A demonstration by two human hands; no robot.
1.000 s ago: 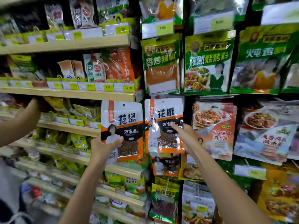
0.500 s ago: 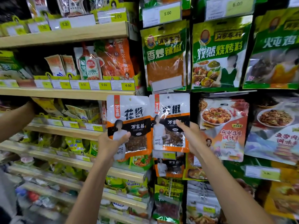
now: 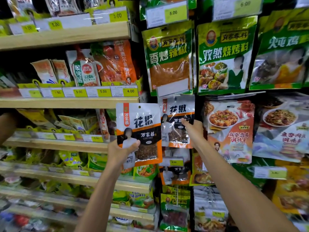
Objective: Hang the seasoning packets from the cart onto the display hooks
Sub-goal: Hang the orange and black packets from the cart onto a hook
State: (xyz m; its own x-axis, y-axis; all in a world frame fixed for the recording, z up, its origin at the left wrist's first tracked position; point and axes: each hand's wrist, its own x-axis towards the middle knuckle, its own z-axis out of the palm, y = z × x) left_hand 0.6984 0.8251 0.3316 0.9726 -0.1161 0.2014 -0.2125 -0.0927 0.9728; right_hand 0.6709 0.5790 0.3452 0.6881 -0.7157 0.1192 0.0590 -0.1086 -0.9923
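The fingers point(image 3: 133, 144) of the left hand point(image 3: 122, 152) are pinching the bottom left corner of a white, black and orange packet point(image 3: 142, 129), with the thumb in front and the other fingers behind. This packet is standing up straight in the air, in front of the end of the wooden shelf point(image 3: 66, 102). It is just beside a hanging packet point(image 3: 173, 124) of the same kind, which is dangling on the display wall. The right hand point(image 3: 194, 133) is holding the right edge of that hanging packet, with its fingers curling onto it. The packet in the left hand is looking thin, light and a bit floppy, with little dry bits showing through a clear window, so it is probably bending easily. Its plastic is shining, so it may be slipping in a loose pinch. The small round hole point(image 3: 139, 107) is sitting at the top middle, far from the pinching fingers, so the top may be wobbling. Holding it higher up, near the hole, is looking like the easier way to slide it onto a hook. The hook itself is hiding from view.
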